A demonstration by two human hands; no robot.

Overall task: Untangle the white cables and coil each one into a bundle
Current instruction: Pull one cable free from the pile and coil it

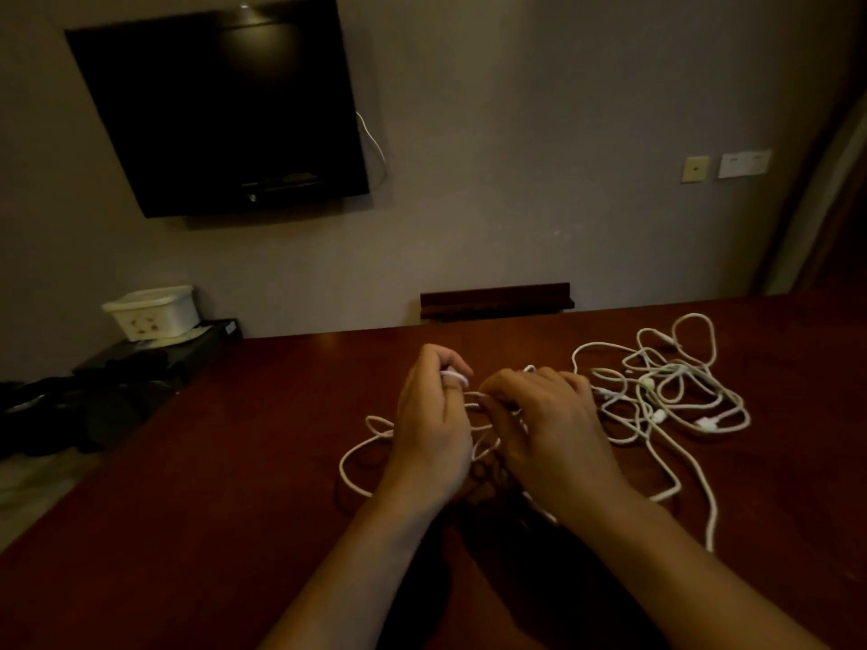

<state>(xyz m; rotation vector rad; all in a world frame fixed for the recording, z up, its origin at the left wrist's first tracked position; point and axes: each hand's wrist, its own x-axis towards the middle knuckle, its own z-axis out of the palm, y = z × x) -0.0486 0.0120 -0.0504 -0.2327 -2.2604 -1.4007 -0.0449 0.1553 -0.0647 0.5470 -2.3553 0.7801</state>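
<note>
White cables [666,396] — tangled, right of centre on the table [234,462].
Left hand [434,429] pinches a white strand; right hand [539,424] apparently pinches the same strand — dim view.

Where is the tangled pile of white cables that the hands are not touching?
In the head view, the tangled pile lies on the dark red table, right of the right hand and near the table's far edge below the wall.
</note>
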